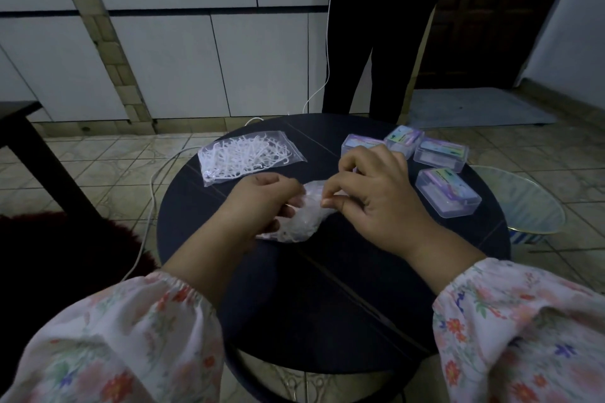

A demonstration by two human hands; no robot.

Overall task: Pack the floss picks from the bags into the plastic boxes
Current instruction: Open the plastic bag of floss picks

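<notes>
pinching one bag (299, 219) with our left hand (262, 198) and right hand (370, 193); beside it, another bag (248, 155) full, four boxes (448, 191) closed: packing barely begun.

A dim home room: tiled floor (137, 154), small round dark table (327, 304), doormat (474, 108) by a wooden door (491, 10).
</notes>
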